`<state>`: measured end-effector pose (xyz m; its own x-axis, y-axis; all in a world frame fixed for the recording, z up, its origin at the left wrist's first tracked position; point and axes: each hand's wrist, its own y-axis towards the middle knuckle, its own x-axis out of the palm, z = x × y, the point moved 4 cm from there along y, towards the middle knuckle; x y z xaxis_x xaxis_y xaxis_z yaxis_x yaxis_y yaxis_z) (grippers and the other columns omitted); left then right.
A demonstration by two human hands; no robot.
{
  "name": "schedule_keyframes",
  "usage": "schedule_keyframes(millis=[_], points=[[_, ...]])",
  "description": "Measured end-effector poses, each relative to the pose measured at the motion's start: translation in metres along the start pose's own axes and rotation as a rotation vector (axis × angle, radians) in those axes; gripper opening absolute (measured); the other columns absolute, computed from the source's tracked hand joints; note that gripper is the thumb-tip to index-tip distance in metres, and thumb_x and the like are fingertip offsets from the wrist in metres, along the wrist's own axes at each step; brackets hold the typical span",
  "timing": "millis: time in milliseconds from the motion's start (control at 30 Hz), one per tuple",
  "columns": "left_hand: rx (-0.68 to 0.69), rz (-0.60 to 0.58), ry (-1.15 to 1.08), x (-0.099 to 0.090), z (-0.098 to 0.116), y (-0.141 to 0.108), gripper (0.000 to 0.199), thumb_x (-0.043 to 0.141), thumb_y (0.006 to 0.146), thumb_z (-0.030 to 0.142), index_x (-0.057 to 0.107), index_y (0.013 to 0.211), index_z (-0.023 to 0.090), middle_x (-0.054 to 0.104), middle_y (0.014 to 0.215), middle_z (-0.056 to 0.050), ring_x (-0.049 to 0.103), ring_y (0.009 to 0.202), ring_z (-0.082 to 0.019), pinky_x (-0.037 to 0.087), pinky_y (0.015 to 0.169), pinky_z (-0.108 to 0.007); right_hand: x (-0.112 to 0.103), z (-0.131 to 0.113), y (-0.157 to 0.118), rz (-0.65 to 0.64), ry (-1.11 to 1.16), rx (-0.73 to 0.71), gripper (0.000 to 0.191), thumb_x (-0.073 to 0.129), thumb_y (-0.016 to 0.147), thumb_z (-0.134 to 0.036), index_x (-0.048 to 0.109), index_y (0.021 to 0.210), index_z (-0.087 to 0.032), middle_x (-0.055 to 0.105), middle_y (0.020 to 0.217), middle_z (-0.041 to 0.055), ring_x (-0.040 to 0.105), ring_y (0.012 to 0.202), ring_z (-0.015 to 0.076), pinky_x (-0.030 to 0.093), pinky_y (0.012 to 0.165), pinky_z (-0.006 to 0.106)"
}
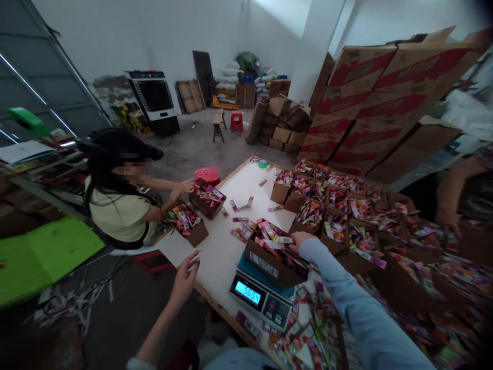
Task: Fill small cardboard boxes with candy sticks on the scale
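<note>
A cardboard box (pixel 265 263) filled with small colourful packets sits on a digital scale (pixel 260 298), whose lit display appears to read 5654. My right hand (pixel 301 241) reaches over the box's right rim, fingers closed on a slim stick-like packet (pixel 283 240) above the other packets. My left hand (pixel 187 275) hovers near the table's left edge, palm empty, its fingers loosely bent and apart. Loose packets (pixel 242 231) lie on the white table (pixel 215 257) just left of the box, and more are strewn right of the scale.
Rows of packet-filled boxes (pixel 308 213) cover the table's right side. At left, a seated co-worker (pixel 119 205) has hands at two filled boxes (pixel 208 200). Another person's arm (pixel 450 195) shows at far right. Stacked cartons (pixel 365 103) stand behind; green tape (pixel 263 163) lies at the far end.
</note>
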<state>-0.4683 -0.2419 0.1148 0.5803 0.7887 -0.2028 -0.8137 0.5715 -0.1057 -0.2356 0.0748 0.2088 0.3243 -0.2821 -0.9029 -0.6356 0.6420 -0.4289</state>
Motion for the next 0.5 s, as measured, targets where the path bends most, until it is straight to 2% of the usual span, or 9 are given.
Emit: schedule_keyframes(millis=[133,200,267,333,367,433,500], points=[[-0.021,0.018,-0.008,-0.003,-0.003,0.001,0.055,0.057,0.07,0.052,0.054,0.113,0.017,0.061,0.119,-0.016,0.06,0.106,-0.025,0.049,0.085,-0.04,-0.011,0.023,-0.006,0.028,0.045,-0.023,0.025,0.05,0.076,-0.029,0.068,0.088,-0.017,0.07,0.089,0.0114,0.065,0.084,0.0226,0.046,0.07,0.03],[-0.024,0.003,-0.016,0.001,0.003,0.001,0.055,0.057,0.07,0.053,0.054,0.113,0.018,0.061,0.12,-0.014,0.059,0.107,-0.025,0.049,0.087,-0.039,-0.024,0.03,-0.016,0.122,0.155,-0.059,0.026,0.046,0.077,-0.027,0.068,0.087,-0.016,0.069,0.082,0.0074,0.063,0.078,0.0188,0.045,0.07,0.026],[-0.022,-0.033,-0.051,0.012,0.017,-0.002,0.054,0.057,0.071,0.052,0.054,0.113,0.019,0.058,0.124,-0.014,0.058,0.11,-0.025,0.048,0.089,-0.04,-0.04,0.028,-0.032,0.27,0.393,-0.129,0.029,0.042,0.078,-0.03,0.066,0.083,-0.015,0.065,0.07,0.0035,0.059,0.068,0.016,0.045,0.065,0.025],[-0.007,-0.102,-0.13,0.031,0.039,-0.007,0.052,0.059,0.071,0.05,0.054,0.114,0.02,0.054,0.13,-0.014,0.057,0.112,-0.025,0.047,0.092,-0.041,-0.052,0.012,-0.05,0.387,0.636,-0.225,0.029,0.042,0.076,-0.034,0.064,0.075,-0.016,0.058,0.06,0.0,0.052,0.058,0.0136,0.043,0.059,0.024],[0.002,-0.154,-0.186,0.045,0.053,-0.011,0.052,0.061,0.071,0.049,0.053,0.114,0.021,0.052,0.132,-0.013,0.056,0.114,-0.025,0.046,0.093,-0.042,-0.055,0.0,-0.057,0.406,0.717,-0.272,0.027,0.044,0.074,-0.036,0.063,0.073,-0.017,0.055,0.057,-0.0013,0.049,0.055,0.0126,0.041,0.056,0.024],[0.018,-0.289,-0.324,0.075,0.08,-0.02,0.056,0.066,0.068,0.046,0.053,0.117,0.023,0.05,0.134,-0.013,0.054,0.115,-0.026,0.046,0.094,-0.041,-0.057,-0.033,-0.067,0.38,0.827,-0.352,0.024,0.048,0.07,-0.037,0.062,0.069,-0.017,0.051,0.054,-0.0028,0.044,0.052,0.0108,0.038,0.053,0.023],[-0.031,-0.402,-0.469,0.105,0.101,-0.028,0.064,0.071,0.064,0.045,0.05,0.121,0.025,0.052,0.132,-0.011,0.055,0.113,-0.025,0.048,0.09,-0.039,-0.053,-0.067,-0.069,0.292,0.926,-0.408,0.025,0.049,0.07,-0.039,0.06,0.066,-0.017,0.046,0.051,-0.0041,0.039,0.049,0.009,0.034,0.048,0.022]])
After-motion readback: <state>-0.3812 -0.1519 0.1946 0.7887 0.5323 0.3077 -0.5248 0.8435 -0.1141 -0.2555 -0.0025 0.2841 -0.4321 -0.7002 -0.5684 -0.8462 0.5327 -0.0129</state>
